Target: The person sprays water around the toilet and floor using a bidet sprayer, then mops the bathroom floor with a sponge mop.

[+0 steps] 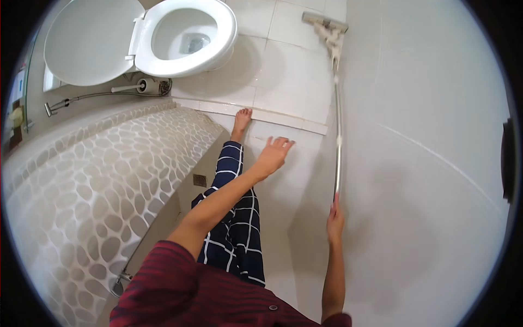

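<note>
My right hand (335, 222) is wrapped round the lower end of a long metal mop handle (339, 147), close to the wall on the right. The handle runs up the view to a mop head (326, 24) with beige strands, at the top right, where floor and wall meet. My left hand (275, 156) hangs in the air above the floor, its fingers apart and nothing in them. Below it show my checked trousers (231, 163) and one bare foot (243, 119) beside a low tiled ledge (283, 119).
A toilet (224, 32) with its lid raised is at the top left. Beside it are a toilet brush (128, 88) and a spray hose (81, 97). A pebble-patterned ledge (125, 158) lines the left, near a floor drain (200, 180). The wall (425, 98) rises at the right.
</note>
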`<action>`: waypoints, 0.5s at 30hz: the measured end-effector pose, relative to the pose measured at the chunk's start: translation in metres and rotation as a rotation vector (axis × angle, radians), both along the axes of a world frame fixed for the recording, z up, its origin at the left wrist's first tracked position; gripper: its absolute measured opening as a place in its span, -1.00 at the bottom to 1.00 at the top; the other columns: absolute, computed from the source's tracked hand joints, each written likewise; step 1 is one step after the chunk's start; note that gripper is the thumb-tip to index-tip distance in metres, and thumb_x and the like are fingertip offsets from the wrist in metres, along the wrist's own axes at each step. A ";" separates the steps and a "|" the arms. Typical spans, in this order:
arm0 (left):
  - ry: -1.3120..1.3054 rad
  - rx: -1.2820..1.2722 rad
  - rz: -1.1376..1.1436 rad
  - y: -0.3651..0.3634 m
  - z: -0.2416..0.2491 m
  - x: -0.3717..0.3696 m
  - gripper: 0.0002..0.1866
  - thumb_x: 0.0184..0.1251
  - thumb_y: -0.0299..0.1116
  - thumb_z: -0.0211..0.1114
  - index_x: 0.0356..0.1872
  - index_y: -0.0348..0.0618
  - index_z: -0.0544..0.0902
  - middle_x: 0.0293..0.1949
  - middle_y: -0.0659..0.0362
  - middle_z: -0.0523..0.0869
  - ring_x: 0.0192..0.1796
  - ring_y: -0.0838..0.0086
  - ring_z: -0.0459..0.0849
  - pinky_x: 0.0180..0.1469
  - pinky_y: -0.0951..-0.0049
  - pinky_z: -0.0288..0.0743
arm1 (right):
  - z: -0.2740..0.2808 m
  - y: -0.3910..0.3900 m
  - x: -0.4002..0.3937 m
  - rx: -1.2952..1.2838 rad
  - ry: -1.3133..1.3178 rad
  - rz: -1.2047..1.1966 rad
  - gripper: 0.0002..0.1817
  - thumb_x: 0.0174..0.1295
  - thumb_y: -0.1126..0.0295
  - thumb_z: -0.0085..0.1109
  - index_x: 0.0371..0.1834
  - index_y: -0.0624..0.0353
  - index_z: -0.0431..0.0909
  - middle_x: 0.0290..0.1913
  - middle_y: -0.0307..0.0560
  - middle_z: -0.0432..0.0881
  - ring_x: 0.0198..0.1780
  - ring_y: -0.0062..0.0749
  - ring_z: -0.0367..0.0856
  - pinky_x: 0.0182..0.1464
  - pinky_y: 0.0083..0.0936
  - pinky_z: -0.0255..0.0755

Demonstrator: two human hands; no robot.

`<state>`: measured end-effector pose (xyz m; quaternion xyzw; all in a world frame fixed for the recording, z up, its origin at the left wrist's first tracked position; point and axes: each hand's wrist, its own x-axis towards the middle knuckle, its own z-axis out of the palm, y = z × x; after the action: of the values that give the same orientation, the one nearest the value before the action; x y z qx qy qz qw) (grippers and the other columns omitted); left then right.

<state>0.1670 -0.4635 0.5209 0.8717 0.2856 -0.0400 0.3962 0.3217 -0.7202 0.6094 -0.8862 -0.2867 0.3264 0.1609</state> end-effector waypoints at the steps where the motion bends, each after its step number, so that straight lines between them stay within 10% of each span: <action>1: -0.019 0.015 -0.056 -0.020 0.000 0.011 -0.30 -0.16 -0.52 0.24 0.15 -0.10 0.24 0.06 0.06 0.34 0.20 0.19 0.24 0.17 0.03 0.12 | 0.052 -0.016 -0.019 -0.157 0.097 -0.057 -0.56 0.29 0.43 -0.24 0.26 -0.07 0.14 -0.07 0.11 0.50 -0.43 -0.46 0.40 -0.30 -0.60 0.32; 7: -0.212 0.099 -0.365 -0.125 -0.016 0.080 -0.27 -0.22 -0.57 0.29 0.13 -0.04 0.26 0.06 0.15 0.35 0.24 0.20 0.20 0.18 0.02 0.13 | 0.220 -0.145 -0.084 -0.441 0.076 0.041 -0.52 0.19 0.55 -0.13 0.22 -0.02 0.24 -0.64 -0.05 0.24 -0.62 -0.46 0.25 -0.53 -0.57 0.20; 11: -0.186 0.020 -0.584 -0.140 -0.025 0.135 -0.60 -0.16 -0.44 0.30 -0.19 -0.07 0.45 -0.17 0.22 0.47 0.04 0.30 0.39 0.18 0.10 0.15 | 0.331 -0.137 -0.033 -0.532 -0.222 0.386 -0.60 0.19 0.38 0.02 0.14 0.09 0.34 -0.51 0.13 0.57 -0.63 -0.45 0.43 -0.60 -0.55 0.34; 12: -0.150 -0.036 -0.600 -0.138 -0.021 0.148 -0.70 -0.15 -0.41 0.30 -0.29 -0.07 0.49 -0.25 0.24 0.50 -0.03 0.32 0.43 0.18 0.13 0.16 | 0.341 -0.112 -0.017 -0.405 -0.123 -0.258 -0.67 0.15 0.41 0.07 0.01 0.21 0.44 -0.40 0.04 0.60 -0.52 -0.43 0.54 -0.56 -0.58 0.40; 13: -0.208 -0.031 -0.428 -0.138 -0.021 0.155 -0.76 -0.14 -0.38 0.29 -0.36 -0.07 0.50 -0.30 0.24 0.50 -0.09 0.34 0.44 0.16 0.16 0.18 | 0.365 -0.046 0.003 -0.747 -0.352 0.262 -0.68 0.13 0.47 0.09 -0.02 0.19 0.48 -0.30 0.02 0.60 -0.48 -0.42 0.54 -0.53 -0.59 0.42; 15: -0.326 -0.016 -0.069 -0.129 -0.020 0.172 -0.85 -0.13 -0.34 0.29 -0.51 -0.07 0.50 -0.41 0.24 0.51 -0.20 0.37 0.46 0.11 0.22 0.22 | 0.378 0.008 0.038 -0.847 -0.334 0.219 -0.74 0.12 0.52 0.07 -0.10 0.24 0.52 -0.31 0.04 0.58 -0.52 -0.45 0.47 -0.53 -0.63 0.40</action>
<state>0.3391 -0.5930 0.5012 0.8727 0.1872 0.0859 0.4428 0.3593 -0.7119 0.9876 -0.8788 -0.2420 0.2825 -0.2989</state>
